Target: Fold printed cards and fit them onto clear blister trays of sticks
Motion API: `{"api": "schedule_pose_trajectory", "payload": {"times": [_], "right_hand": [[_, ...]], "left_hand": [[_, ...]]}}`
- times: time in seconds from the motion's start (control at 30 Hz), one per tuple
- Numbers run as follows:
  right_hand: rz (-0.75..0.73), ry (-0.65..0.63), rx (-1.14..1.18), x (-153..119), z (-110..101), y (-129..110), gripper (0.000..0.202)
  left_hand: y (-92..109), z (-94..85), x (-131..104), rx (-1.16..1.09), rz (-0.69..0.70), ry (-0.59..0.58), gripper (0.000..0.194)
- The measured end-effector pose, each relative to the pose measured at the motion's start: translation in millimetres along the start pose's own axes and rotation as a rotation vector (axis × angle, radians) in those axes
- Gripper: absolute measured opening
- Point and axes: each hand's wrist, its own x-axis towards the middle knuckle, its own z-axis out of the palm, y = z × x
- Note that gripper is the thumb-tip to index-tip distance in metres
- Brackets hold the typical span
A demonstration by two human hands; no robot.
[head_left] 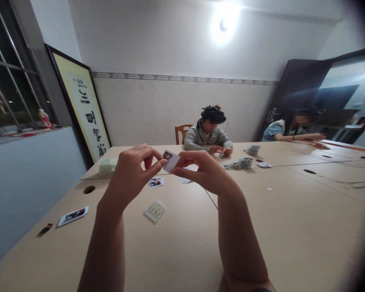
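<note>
Above the table, a small white-bordered photo card (171, 161) is held up between both my hands. The thumb and index finger of my left hand (135, 164) are pinched at its left edge. My right hand (205, 168) grips the card's right side between thumb and fingers. Below them, a clear square case (155, 211) with a pale green pattern lies on the table. Photo cards (156, 183) lie just beyond my hands, and white cards (185, 179) are partly hidden behind my right hand. A pile of photo cards (73, 216) rests at the left.
A small dark strip (45, 230) lies near the table's left edge, by a cable hole (89, 189). A stack of clear cases (107, 166) stands behind my left hand. Across the table (176, 251) sit two people, with stacked cases (243, 163) near one person (208, 132).
</note>
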Motion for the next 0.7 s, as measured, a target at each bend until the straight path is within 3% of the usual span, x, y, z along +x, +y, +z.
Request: {"api": "schedule_pose_trajectory", "payload": {"times": [0.27,0.7], "right_hand": [[0.051,0.18,0.082,4.6,3.3,4.4,0.034],[0.092,0.185,0.112,5.2,5.3,3.9,0.02]], "left_hand": [[-0.3,3.8,0.6,-0.047,-0.006,-0.025,0.01],[0.5,4.9,0.6,-0.017,-0.02,0.008,0.012]]}}
